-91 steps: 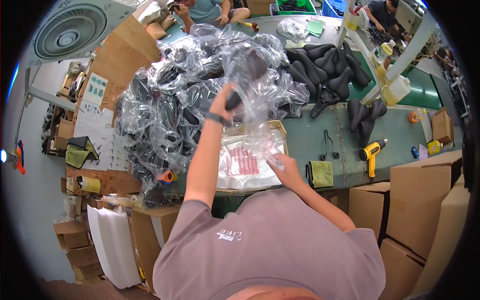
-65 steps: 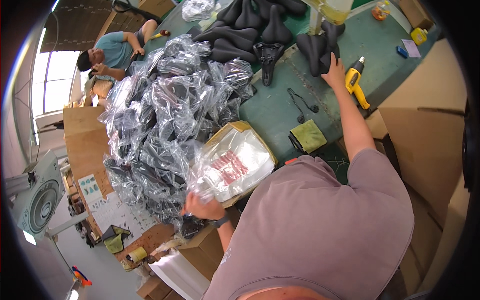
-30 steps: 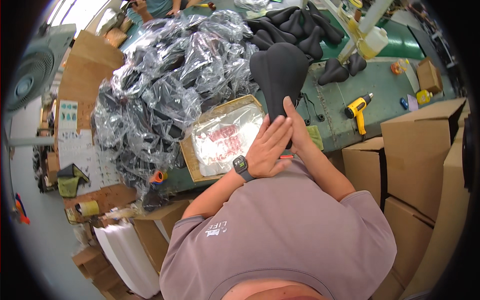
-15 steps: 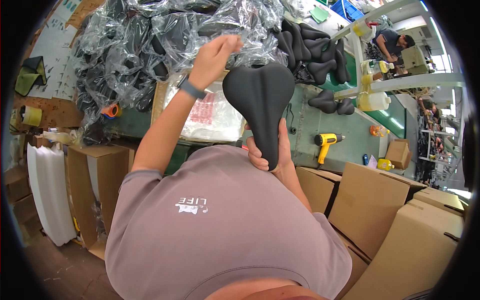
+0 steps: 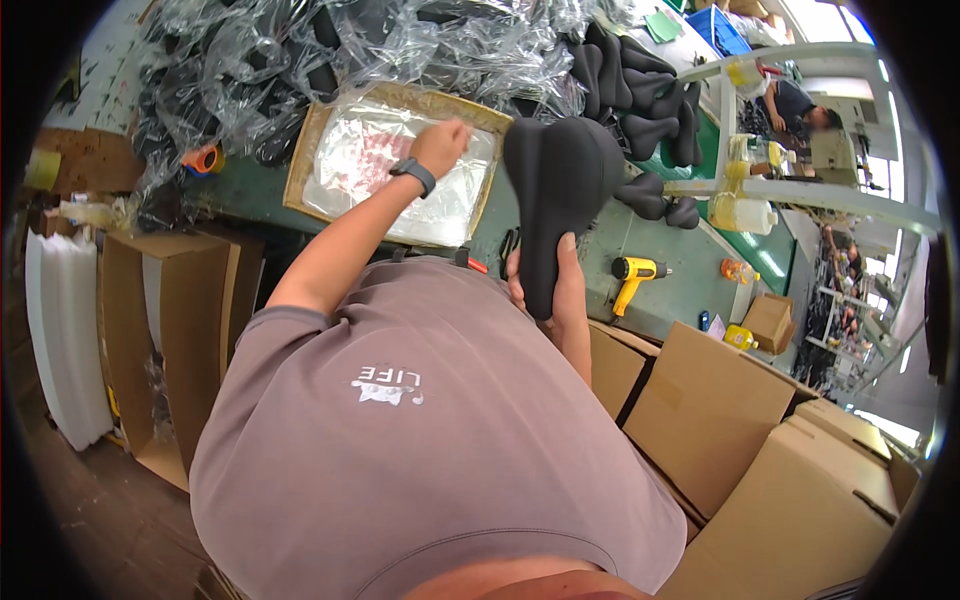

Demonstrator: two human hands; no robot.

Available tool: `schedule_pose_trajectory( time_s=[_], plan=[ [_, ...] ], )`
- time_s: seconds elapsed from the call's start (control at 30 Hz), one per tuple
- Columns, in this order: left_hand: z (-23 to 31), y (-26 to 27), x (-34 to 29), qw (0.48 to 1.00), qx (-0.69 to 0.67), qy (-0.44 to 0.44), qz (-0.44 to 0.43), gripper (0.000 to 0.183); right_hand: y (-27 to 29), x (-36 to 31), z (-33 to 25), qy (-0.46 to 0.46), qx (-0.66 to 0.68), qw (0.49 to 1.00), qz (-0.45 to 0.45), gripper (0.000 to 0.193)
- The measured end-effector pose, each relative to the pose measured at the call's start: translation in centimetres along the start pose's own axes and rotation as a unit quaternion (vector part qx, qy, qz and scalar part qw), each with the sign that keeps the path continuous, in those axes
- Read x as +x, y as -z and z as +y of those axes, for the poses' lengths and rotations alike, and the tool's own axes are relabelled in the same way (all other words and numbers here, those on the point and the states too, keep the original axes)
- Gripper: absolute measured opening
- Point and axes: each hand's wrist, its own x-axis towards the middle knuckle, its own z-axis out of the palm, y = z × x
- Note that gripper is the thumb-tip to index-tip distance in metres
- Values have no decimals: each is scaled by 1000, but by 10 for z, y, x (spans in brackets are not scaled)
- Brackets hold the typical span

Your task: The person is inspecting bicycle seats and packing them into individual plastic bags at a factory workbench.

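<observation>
A black bicycle saddle (image 5: 572,175) is in my right hand (image 5: 568,283), nose toward me and wide end away. The thumb lies along the near side of the nose, and the fingers wrap behind it. My left hand (image 5: 443,147), with a dark watch on the wrist, is over a shallow cardboard box (image 5: 298,180). Its fingers are curled closed; whatever they hold, if anything, cannot be made out. Inside the box lie flat clear plastic bags (image 5: 345,165) with reddish print.
Plastic-wrapped saddles (image 5: 400,50) heap along the back; bare black saddles (image 5: 645,135) lie to their right. A yellow heat gun (image 5: 636,280) and an orange tape roll (image 5: 203,160) rest on the green bench. Cardboard boxes (image 5: 700,420) stand at right. A person (image 5: 790,105) works beyond.
My left hand has come down toward me, from beside the wrapped saddles to over the box. The saddle in my right hand has turned and shifted slightly right. The view has shifted too.
</observation>
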Motion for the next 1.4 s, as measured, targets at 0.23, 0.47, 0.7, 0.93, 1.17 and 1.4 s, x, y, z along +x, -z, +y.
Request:
schedule_pose_trajectory(
  time_s=[0.23, 0.47, 0.7, 0.93, 1.17, 1.4],
  plan=[
    [-93, -81, -67, 975, 205, 83, 17, 72, -1, -6, -11, 380, -206, 850, 302, 62],
    [-119, -52, -48, 951, 169, 234, 110, 65, 92, 22, 96, 44, -139, 959, 244, 45],
    [-163, -60, -42, 979, -147, 139, -30, 28, 81, 122, 132, 167, -362, 906, 141, 74],
    [-109, 18, -67, 987, -49, 42, 147, 26, 59, 195, 129, 161, -594, 785, 68, 90],
    [67, 102, -152, 974, 24, -205, -94, 21, 24, 200, 121, 340, -520, 771, 138, 97],
    [72, 168, -190, 780, -591, 73, -193, 47, -37, 114, -20, 49, 8, 998, 30, 61]
  ],
)
